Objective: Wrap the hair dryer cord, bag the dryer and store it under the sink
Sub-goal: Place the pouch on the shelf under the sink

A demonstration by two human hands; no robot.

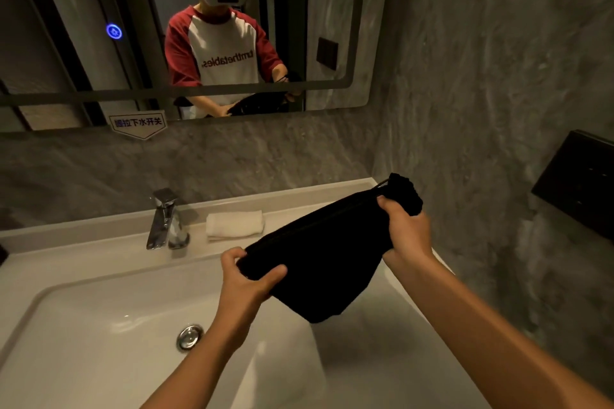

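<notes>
Above the white sink (99, 276), a black drawstring bag (319, 256) is held clear of the counter: its lower corner is pinched by the left hand (247, 279), its gathered neck clamped in the right hand (403, 229). Behind stand a faucet (165, 219) and a folded towel (234, 224).

A black drawstring bag (319, 256) is held above the white sink (99, 325), tilted with its gathered end up to the right. The left hand (247, 279) grips its lower end; the right hand (407, 229) clasps the cinched neck. A folded white towel (234, 225) lies beside the chrome faucet (166, 219).
</notes>
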